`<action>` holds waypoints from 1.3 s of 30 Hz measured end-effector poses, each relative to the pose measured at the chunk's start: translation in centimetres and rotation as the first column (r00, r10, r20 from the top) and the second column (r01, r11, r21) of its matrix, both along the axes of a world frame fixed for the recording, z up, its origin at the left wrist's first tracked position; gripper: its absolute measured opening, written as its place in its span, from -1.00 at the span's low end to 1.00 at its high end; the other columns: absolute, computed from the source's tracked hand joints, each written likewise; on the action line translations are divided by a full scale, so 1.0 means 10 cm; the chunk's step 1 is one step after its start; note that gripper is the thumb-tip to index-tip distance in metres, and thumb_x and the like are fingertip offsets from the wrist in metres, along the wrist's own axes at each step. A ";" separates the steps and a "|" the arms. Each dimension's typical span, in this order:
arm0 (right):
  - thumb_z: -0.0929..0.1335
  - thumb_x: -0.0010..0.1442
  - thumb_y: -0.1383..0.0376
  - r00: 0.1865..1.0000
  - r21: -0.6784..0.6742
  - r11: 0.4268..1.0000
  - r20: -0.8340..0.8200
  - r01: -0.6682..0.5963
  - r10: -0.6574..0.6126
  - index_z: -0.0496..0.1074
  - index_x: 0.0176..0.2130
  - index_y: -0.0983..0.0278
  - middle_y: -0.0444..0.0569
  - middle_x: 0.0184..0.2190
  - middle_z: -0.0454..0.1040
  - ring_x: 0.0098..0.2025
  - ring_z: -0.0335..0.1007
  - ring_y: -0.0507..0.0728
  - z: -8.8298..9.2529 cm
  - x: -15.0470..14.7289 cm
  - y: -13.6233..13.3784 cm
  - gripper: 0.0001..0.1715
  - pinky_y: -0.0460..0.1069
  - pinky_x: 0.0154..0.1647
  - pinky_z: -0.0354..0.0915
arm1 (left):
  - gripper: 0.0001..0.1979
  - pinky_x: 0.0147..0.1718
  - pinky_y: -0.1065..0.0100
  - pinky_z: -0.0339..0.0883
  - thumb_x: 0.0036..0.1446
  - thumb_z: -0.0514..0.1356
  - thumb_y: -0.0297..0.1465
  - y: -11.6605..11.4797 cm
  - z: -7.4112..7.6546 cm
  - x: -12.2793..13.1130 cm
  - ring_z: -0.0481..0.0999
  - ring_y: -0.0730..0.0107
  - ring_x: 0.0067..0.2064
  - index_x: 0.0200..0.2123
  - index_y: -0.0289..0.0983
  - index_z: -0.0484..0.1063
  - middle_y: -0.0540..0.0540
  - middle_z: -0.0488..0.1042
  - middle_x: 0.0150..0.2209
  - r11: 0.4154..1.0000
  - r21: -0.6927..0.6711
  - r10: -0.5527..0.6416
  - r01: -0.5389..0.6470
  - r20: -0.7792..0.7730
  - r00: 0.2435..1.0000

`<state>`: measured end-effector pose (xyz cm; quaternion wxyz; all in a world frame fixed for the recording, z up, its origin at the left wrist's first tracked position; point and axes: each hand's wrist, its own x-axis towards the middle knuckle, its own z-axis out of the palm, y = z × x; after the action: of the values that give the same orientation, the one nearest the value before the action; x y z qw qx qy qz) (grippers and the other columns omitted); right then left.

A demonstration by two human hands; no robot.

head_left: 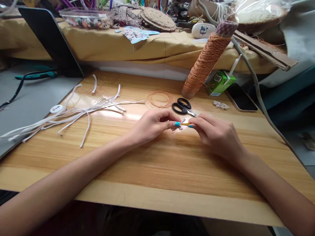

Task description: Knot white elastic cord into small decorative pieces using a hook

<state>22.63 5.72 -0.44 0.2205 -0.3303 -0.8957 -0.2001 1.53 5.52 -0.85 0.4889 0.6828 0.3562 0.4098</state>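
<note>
My left hand [157, 125] pinches a small white cord piece [182, 121] between thumb and forefinger, above the middle of the wooden table. From the right, my right hand [219, 135] grips a thin gold-coloured tool [185, 124] in its fingertips. The tool's tip meets the white piece at my left fingertips; its exact end is too small to make out. Just beyond my hands lie black-handled scissors [186, 107], blades toward my right hand. A loose coil of thin orange cord [150, 99] rests to their left.
Several white cords [81, 113] spread across the left of the table [137, 173]. A tall orange cord spool [208, 60] stands behind the scissors. Beside it are a green drink carton [220, 83], a phone [242, 97] and a small white knotted piece [220, 105]. A cluttered, cloth-covered shelf [103, 44] edges the back.
</note>
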 end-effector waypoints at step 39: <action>0.24 0.14 0.24 0.880 -0.831 0.530 -0.371 -0.171 -0.298 0.37 -0.45 0.28 -0.11 -0.51 0.40 -0.47 0.26 0.01 0.18 -0.23 -0.27 -0.78 -0.12 -0.55 0.13 | -0.90 -0.55 0.52 0.12 0.03 0.14 -0.45 -0.18 0.06 0.10 0.26 0.59 -0.53 -0.43 -0.36 0.44 0.00 0.46 -0.49 1.000 -0.007 0.003 -0.005 -0.157 0.988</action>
<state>20.37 3.07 1.32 0.2351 -0.4667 -0.7834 0.3366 2.53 3.71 -0.29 0.4610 0.7104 0.3965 0.3544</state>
